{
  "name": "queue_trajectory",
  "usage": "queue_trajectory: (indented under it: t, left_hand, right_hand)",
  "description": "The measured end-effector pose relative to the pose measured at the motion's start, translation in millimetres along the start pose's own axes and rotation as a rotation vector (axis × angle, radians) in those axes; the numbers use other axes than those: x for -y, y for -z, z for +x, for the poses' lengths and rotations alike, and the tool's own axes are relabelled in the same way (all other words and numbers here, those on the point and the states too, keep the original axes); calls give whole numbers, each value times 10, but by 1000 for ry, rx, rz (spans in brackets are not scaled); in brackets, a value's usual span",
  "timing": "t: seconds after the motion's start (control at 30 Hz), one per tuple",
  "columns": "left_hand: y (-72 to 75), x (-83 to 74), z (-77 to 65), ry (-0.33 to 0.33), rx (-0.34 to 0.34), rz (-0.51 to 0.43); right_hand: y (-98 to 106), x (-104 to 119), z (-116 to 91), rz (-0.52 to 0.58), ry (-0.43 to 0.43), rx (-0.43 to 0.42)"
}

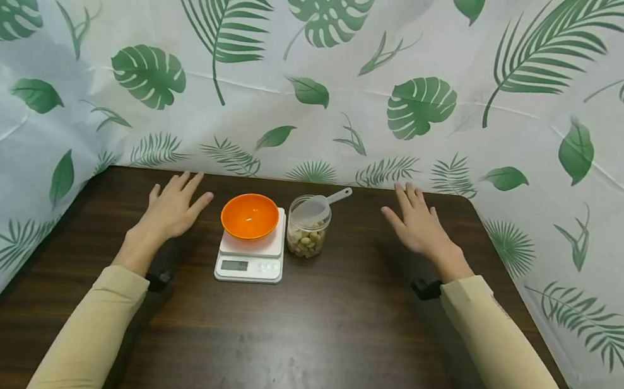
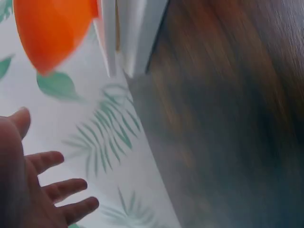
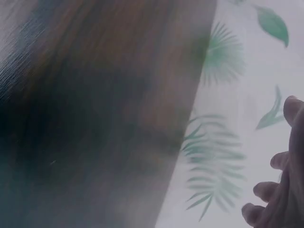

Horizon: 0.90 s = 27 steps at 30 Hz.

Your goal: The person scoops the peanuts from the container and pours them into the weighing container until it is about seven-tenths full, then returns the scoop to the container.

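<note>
Orange bowl (image 1: 249, 216) sits upright on the white digital kitchen scale (image 1: 269, 274), just left of centre in the head view; the scale's display (image 1: 235, 265) faces the lower edge of the frame. Just beside it, at centre, stands a clear jar (image 1: 294, 223) of pale nut-like pieces (image 1: 305, 243). A whitish scoop (image 1: 339, 195) lies at the jar's mouth, handle toward the upper right. At centre left, the left hand (image 1: 169, 210) is near the bowl but apart from it, its grip spread, fingers and thumb extended. Right of centre, the right hand (image 1: 421, 226) is well apart from the jar, its grip likewise spread. Beneath is a dark wood-grain surface (image 1: 295, 357); a leaf-printed sheet (image 1: 353, 75) fills the upper frame.
</note>
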State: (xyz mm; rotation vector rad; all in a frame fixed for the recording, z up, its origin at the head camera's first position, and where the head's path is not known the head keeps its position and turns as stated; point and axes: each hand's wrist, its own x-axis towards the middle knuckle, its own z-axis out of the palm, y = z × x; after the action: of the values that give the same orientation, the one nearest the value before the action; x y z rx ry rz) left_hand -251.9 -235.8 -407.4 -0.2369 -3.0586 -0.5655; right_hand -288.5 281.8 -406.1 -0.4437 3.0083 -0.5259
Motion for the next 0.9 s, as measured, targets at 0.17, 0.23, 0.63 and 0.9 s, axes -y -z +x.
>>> queue_trajectory:
  t: [0.17, 0.23, 0.63, 0.9]
  left_hand:
    - [-14, -266, 44, -116, -74, -65]
    - [-17, -407, 74, -170, -81, -87]
    - [-159, -1082, 223, -319, 77, -117]
    - [-216, -1283, 297, -387, 133, -147]
  right_hand:
    - [54, 247, 63, 96, 116, -42]
    - [80, 365, 96, 143, 174, -64]
    - [95, 829, 255, 344, 377, -13]
    - [75, 922, 302, 406, 407, 47]
